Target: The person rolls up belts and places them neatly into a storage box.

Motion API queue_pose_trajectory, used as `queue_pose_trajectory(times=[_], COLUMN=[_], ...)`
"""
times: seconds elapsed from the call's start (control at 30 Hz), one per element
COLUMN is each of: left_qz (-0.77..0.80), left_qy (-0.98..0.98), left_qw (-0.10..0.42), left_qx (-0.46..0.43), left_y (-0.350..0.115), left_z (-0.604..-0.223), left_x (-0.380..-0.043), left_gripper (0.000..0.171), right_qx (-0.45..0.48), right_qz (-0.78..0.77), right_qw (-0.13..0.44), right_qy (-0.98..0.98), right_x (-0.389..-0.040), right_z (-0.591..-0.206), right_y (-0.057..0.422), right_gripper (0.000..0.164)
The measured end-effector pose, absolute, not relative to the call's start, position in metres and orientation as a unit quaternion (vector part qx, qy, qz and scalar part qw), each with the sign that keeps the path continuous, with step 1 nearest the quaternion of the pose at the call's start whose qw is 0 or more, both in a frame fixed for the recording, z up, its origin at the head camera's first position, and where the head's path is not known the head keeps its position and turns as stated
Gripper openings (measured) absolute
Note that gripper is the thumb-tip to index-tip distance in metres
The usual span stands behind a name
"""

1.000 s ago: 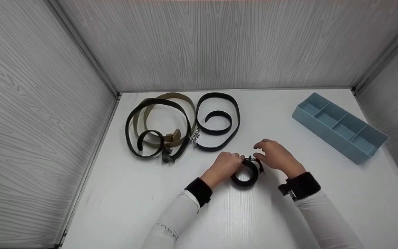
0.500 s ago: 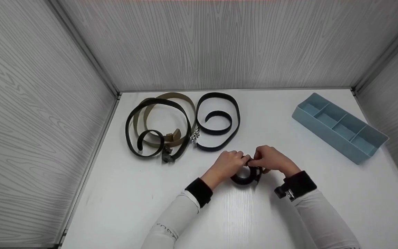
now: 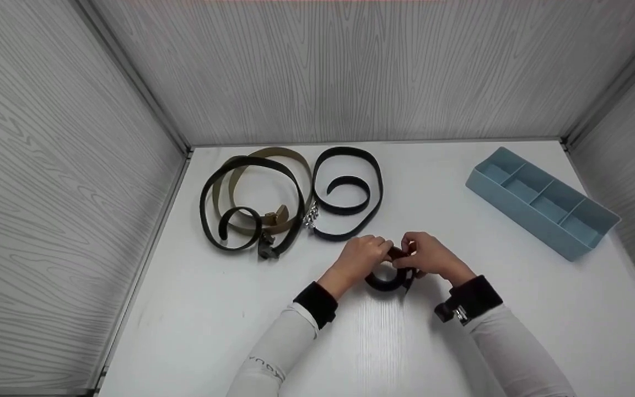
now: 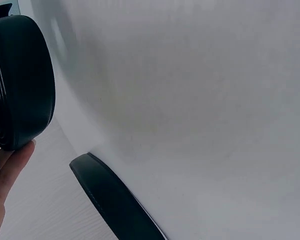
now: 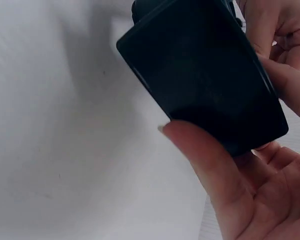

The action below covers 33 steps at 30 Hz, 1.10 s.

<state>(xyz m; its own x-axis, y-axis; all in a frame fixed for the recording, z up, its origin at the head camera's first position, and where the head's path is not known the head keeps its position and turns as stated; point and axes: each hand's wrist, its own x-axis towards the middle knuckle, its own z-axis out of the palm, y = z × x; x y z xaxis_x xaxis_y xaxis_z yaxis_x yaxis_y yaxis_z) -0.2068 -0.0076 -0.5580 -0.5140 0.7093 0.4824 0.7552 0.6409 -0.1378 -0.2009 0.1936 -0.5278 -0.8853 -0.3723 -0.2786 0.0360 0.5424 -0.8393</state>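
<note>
The left hand (image 3: 359, 259) grips the far left edge of a rolled black belt (image 3: 382, 285), and the right hand (image 3: 430, 256) pinches its right side. The belt sits between both hands' fingertips, its dark rectangular buckle (image 5: 205, 75) held between the right thumb and fingers.

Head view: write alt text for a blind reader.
The left hand and right hand grip a coiled black belt at a white table. Beyond lie two dark looped belts, a tan looped belt and a blue four-compartment tray.
</note>
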Motion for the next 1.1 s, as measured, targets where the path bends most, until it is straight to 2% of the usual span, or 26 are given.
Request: queue_pose_trajectory(times=[0.27, 0.5, 0.7, 1.1], left_qz=[-0.139, -0.188, -0.204, -0.151], left_qy=[-0.891, -0.923, -0.927, -0.938], left_qw=[0.185, 0.107, 0.065, -0.026], left_qx=[-0.391, -0.319, -0.308, -0.311], left_y=[-0.011, -0.014, -0.014, -0.014], left_z=[-0.554, -0.555, -0.559, -0.561], left_x=[-0.212, -0.212, -0.21, -0.206], left_gripper=[0.024, 0.023, 0.026, 0.053], right_qx=[-0.099, -0.109, -0.113, -0.098], right_qz=[-0.488, -0.466, -0.451, -0.398], right_qw=[0.175, 0.122, 0.107, 0.091], right_qy=[0.849, 0.87, 0.879, 0.908], right_x=[-0.195, -0.191, -0.189, -0.189], right_z=[-0.53, -0.53, -0.53, -0.522], right_y=[0.191, 0.194, 0.2, 0.226], right_gripper=[0.032, 0.031, 0.031, 0.035])
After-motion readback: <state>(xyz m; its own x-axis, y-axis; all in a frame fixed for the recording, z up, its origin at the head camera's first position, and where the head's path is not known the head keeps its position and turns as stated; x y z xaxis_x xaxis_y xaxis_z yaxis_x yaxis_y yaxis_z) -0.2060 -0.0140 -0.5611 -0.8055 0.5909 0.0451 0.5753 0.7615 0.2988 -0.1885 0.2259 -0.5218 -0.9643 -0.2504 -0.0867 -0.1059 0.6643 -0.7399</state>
